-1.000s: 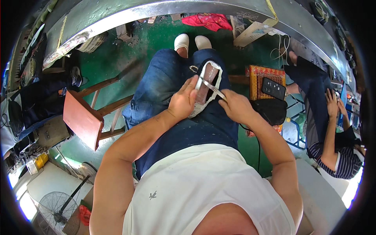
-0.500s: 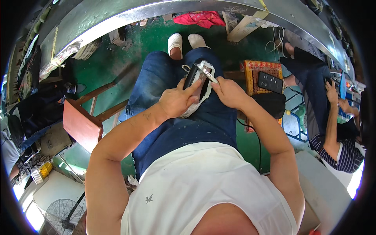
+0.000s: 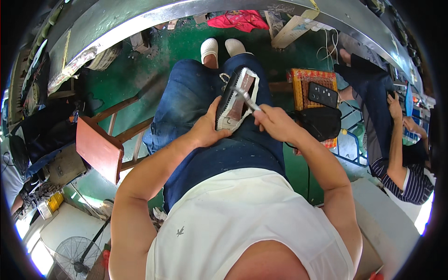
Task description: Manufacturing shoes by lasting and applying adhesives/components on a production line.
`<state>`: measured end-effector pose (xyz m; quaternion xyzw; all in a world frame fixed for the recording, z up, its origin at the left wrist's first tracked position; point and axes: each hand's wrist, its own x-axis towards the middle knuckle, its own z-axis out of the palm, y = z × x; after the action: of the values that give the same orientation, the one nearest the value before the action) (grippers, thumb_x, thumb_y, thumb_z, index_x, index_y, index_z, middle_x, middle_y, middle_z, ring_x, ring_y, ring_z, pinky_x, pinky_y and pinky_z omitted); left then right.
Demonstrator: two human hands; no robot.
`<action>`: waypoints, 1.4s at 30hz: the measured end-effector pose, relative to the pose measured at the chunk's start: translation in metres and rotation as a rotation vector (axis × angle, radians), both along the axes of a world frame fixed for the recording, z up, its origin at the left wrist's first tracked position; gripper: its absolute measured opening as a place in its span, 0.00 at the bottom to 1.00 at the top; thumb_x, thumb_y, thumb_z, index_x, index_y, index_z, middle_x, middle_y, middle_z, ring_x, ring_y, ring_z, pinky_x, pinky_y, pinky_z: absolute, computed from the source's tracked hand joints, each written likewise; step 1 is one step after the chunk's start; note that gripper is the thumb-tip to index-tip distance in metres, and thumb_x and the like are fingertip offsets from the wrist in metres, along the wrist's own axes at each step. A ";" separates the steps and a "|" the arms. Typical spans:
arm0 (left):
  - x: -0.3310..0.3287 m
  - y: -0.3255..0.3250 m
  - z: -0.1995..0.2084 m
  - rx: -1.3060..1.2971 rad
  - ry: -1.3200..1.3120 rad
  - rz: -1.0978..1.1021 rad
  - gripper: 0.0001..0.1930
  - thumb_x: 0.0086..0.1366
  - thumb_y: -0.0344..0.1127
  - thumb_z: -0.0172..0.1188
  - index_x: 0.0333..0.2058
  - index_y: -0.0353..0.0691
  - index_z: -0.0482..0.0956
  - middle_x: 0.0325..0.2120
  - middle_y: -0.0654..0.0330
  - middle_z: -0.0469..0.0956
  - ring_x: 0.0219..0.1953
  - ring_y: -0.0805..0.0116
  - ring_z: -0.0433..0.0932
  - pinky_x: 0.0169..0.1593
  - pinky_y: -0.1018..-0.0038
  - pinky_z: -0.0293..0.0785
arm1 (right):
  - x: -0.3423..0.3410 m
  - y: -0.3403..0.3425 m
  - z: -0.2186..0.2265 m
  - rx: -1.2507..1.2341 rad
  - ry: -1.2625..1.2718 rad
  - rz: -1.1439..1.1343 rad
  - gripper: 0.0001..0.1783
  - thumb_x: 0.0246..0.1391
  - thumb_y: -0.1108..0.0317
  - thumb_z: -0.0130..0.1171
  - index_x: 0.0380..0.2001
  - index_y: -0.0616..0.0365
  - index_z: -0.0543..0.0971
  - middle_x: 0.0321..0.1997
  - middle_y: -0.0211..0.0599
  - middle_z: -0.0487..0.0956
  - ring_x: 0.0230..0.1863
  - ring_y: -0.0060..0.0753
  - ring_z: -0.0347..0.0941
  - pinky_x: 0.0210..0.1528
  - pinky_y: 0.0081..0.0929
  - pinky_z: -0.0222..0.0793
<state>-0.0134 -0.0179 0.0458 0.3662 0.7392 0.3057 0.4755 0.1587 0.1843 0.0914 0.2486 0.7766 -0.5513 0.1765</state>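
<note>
A black shoe upper (image 3: 225, 101) lies sole-up across my lap, its white edges folded in around a brown insole (image 3: 236, 103). My left hand (image 3: 208, 127) grips it at the near end, thumb and fingers on opposite sides. In my right hand (image 3: 274, 122) is a silver metal tool, seemingly lasting pincers (image 3: 249, 101), held by the handle with the fingers closed. Its hammer-like head is over the insole; I cannot tell whether it touches. A pale cord (image 3: 225, 77) shows beside the far end of the shoe.
A metal-edged workbench (image 3: 186, 10) curves across the far side. To my right, a phone (image 3: 322, 94) and a black pouch (image 3: 320, 124) rest on a beaded seat (image 3: 301, 95). A wooden stool (image 3: 99, 148) stands left. A co-worker's arm (image 3: 396, 149) shows far right, a fan (image 3: 77, 256) lower left.
My left fingers have left the insole's edge and slid back to the near end of the shoe. My right hand has moved nearer to me, and the tool is turned to a new angle.
</note>
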 end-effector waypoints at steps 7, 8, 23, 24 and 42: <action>-0.046 0.019 0.097 0.249 0.339 0.057 0.41 0.52 0.28 0.73 0.63 0.40 0.61 0.50 0.41 0.79 0.48 0.52 0.83 0.53 0.64 0.77 | 0.039 0.007 -0.028 -0.184 0.158 -0.513 0.24 0.72 0.51 0.45 0.40 0.64 0.75 0.28 0.34 0.79 0.29 0.25 0.75 0.34 0.26 0.71; -0.050 0.026 0.104 0.399 0.195 0.148 0.37 0.54 0.26 0.72 0.60 0.39 0.63 0.49 0.45 0.79 0.48 0.58 0.82 0.52 0.66 0.78 | 0.039 0.009 -0.028 -0.215 0.120 -0.521 0.22 0.71 0.53 0.46 0.42 0.65 0.75 0.31 0.34 0.79 0.30 0.24 0.75 0.35 0.25 0.71; -0.035 0.041 -0.004 0.182 0.076 -0.066 0.27 0.64 0.39 0.66 0.60 0.35 0.74 0.44 0.49 0.83 0.44 0.63 0.83 0.48 0.65 0.78 | 0.046 0.002 0.005 -0.117 0.018 -0.117 0.12 0.62 0.65 0.58 0.44 0.61 0.76 0.33 0.34 0.79 0.36 0.25 0.75 0.41 0.27 0.70; -0.028 0.041 0.011 0.092 0.238 -0.030 0.21 0.65 0.38 0.63 0.54 0.36 0.78 0.39 0.46 0.83 0.40 0.57 0.84 0.44 0.63 0.78 | 0.044 0.004 0.003 -0.111 0.047 -0.058 0.12 0.62 0.65 0.58 0.44 0.61 0.77 0.34 0.36 0.80 0.37 0.26 0.76 0.37 0.27 0.72; -0.003 0.043 0.010 0.346 0.596 0.139 0.15 0.68 0.36 0.59 0.22 0.36 0.77 0.21 0.45 0.77 0.24 0.43 0.78 0.27 0.57 0.72 | 0.005 0.017 0.019 -0.664 -0.174 -0.217 0.16 0.62 0.68 0.58 0.50 0.65 0.76 0.48 0.39 0.79 0.50 0.32 0.77 0.42 0.35 0.83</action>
<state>-0.0164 0.0248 0.0558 0.4633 0.8058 0.3378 0.1478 0.1641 0.2010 0.1104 0.3047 0.5061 -0.7659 0.2538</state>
